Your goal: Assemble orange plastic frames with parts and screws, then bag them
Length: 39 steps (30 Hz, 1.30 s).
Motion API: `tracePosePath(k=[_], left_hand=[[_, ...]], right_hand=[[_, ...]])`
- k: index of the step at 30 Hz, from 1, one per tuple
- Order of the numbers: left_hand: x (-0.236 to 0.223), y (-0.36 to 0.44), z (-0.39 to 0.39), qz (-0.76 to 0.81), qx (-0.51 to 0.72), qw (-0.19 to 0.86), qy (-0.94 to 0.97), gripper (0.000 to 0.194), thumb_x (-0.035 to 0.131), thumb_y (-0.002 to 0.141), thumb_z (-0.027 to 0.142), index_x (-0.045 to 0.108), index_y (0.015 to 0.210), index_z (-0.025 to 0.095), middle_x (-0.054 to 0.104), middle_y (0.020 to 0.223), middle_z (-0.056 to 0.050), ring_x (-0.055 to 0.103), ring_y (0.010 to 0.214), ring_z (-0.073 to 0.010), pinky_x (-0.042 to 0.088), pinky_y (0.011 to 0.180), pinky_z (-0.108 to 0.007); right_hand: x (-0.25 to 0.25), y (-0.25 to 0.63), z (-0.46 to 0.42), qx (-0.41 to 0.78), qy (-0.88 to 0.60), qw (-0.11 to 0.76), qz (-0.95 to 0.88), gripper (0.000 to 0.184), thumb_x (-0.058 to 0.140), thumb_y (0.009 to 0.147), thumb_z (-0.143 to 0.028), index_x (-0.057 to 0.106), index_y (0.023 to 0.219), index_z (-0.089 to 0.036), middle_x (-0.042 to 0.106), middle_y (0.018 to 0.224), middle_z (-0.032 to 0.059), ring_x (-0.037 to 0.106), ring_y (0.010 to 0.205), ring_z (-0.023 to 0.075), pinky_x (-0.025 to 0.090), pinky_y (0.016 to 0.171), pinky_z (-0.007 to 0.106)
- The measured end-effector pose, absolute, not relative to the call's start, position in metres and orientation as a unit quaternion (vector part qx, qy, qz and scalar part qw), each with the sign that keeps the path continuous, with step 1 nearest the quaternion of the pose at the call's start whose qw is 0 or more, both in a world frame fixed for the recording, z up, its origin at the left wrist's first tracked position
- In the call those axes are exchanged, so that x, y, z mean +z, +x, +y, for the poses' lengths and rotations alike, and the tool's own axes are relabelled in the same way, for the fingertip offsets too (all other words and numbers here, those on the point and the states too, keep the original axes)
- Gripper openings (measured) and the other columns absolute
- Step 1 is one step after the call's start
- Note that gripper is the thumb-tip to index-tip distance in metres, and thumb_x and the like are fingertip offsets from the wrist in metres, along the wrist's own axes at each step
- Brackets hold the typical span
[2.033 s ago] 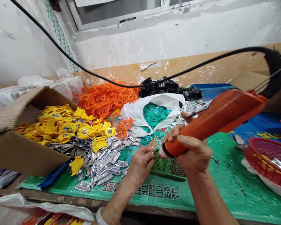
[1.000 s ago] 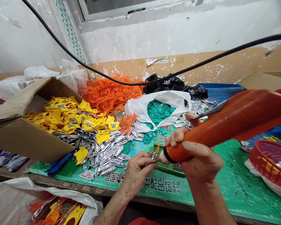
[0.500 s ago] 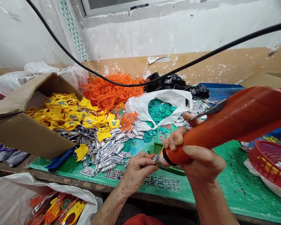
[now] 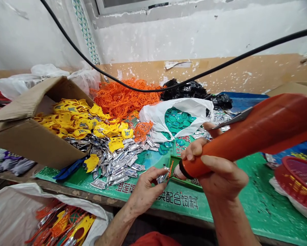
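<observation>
My right hand (image 4: 217, 167) is wrapped round a power screwdriver (image 4: 235, 140) with an orange-red body, a black ring and a pale nose, tilted down to the left. A metal lever (image 4: 235, 118) runs along its top, near a raised finger. My left hand (image 4: 148, 188) pinches a small silver-and-orange plastic part (image 4: 166, 175) between thumb and fingertips, just left of the screwdriver's tip. Whether tip and part touch I cannot make out. Under the nose is a green basket (image 4: 194, 185) of small dark pieces, probably screws.
Silver plastic pieces (image 4: 122, 164) lie heaped left of centre, beside yellow parts (image 4: 76, 119) spilling from a cardboard box (image 4: 48, 143). Behind are orange frames (image 4: 127, 97) and a white bag (image 4: 153, 116) of green pieces. A red basket (image 4: 294, 184) stands right; a black cable (image 4: 143, 90) hangs across.
My left hand has turned the part, so its silver face and an upright orange edge now show. Its fingers are wider apart. The view has shifted slightly; the screwdriver stays almost in place.
</observation>
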<state>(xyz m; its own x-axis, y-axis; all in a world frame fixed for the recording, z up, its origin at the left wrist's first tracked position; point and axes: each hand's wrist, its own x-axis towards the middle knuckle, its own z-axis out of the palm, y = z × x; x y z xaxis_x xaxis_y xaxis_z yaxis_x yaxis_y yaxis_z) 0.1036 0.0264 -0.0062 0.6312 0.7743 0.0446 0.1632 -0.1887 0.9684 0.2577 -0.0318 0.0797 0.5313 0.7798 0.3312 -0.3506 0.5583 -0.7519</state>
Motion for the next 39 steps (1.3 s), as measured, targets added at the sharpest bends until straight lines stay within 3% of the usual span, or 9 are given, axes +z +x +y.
tracePosePath(k=[2,5,7,11,14,23,30,39], left_hand=[[-0.011,0.100,0.025,0.314,0.280,0.600,0.681,0.036,0.064,0.076,0.020,0.068,0.112,0.022,0.067,0.092,-0.004,0.057,0.081,-0.0170,0.046,0.070,-0.029],[-0.015,0.098,0.021,0.324,0.274,0.673,0.605,0.067,0.068,0.072,0.023,0.047,0.136,0.021,0.066,0.093,-0.004,0.059,0.075,-0.0158,0.046,0.064,-0.027],[-0.014,0.098,0.018,0.355,0.264,0.667,0.599,0.074,0.070,0.068,0.021,0.043,0.137,0.019,0.066,0.088,-0.003,0.057,0.068,-0.0140,0.045,0.060,-0.025],[-0.004,0.097,0.016,0.384,0.243,0.605,0.654,0.042,0.068,0.067,0.015,0.063,0.108,0.016,0.065,0.079,0.000,0.053,0.064,-0.0117,0.040,0.057,-0.022],[0.000,0.097,0.016,0.391,0.237,0.542,0.705,0.025,0.068,0.067,0.011,0.069,0.091,0.016,0.061,0.074,0.002,0.051,0.064,-0.0113,0.037,0.056,-0.021],[0.001,0.096,0.012,0.363,0.235,0.363,0.825,0.017,0.064,0.075,0.012,0.073,0.086,0.021,0.061,0.068,0.002,0.054,0.066,-0.0148,0.038,0.059,-0.024],[-0.004,0.100,0.006,0.391,0.251,0.372,0.803,0.027,0.065,0.070,0.010,0.069,0.095,0.016,0.062,0.069,0.001,0.050,0.059,-0.0135,0.035,0.055,-0.024],[-0.002,0.100,0.002,0.374,0.254,0.374,0.810,0.007,0.062,0.075,0.012,0.066,0.079,0.016,0.061,0.069,0.000,0.051,0.062,-0.0142,0.034,0.057,-0.025]], right_hand=[[0.080,0.255,-0.032,0.342,-0.324,0.816,-0.335,0.044,0.063,0.060,-0.014,0.064,0.102,-0.026,0.059,0.064,-0.0033,0.055,0.056,0.0149,0.046,0.057,0.033],[0.078,0.251,-0.032,0.347,-0.324,0.812,-0.340,0.045,0.063,0.061,-0.013,0.063,0.104,-0.028,0.060,0.065,-0.0034,0.056,0.058,0.0149,0.047,0.059,0.033],[0.077,0.247,-0.033,0.348,-0.327,0.808,-0.345,0.047,0.064,0.063,-0.013,0.061,0.107,-0.030,0.060,0.066,-0.0037,0.056,0.059,0.0150,0.047,0.060,0.034],[0.077,0.240,-0.034,0.353,-0.337,0.801,-0.345,0.052,0.066,0.063,-0.013,0.059,0.111,-0.031,0.060,0.067,-0.0036,0.055,0.059,0.0156,0.047,0.061,0.035],[0.076,0.237,-0.035,0.368,-0.338,0.795,-0.345,0.052,0.067,0.064,-0.013,0.058,0.111,-0.033,0.059,0.067,-0.0037,0.055,0.060,0.0159,0.047,0.060,0.034],[0.075,0.230,-0.037,0.375,-0.332,0.789,-0.356,0.049,0.064,0.066,-0.011,0.059,0.109,-0.033,0.059,0.068,-0.0039,0.055,0.061,0.0149,0.046,0.062,0.032],[0.069,0.228,-0.037,0.380,-0.338,0.786,-0.351,0.050,0.066,0.066,-0.014,0.058,0.111,-0.032,0.059,0.068,-0.0033,0.055,0.061,0.0154,0.047,0.063,0.033],[0.066,0.227,-0.038,0.387,-0.344,0.783,-0.345,0.049,0.068,0.067,-0.017,0.057,0.112,-0.033,0.060,0.067,-0.0034,0.055,0.061,0.0151,0.047,0.063,0.032]])
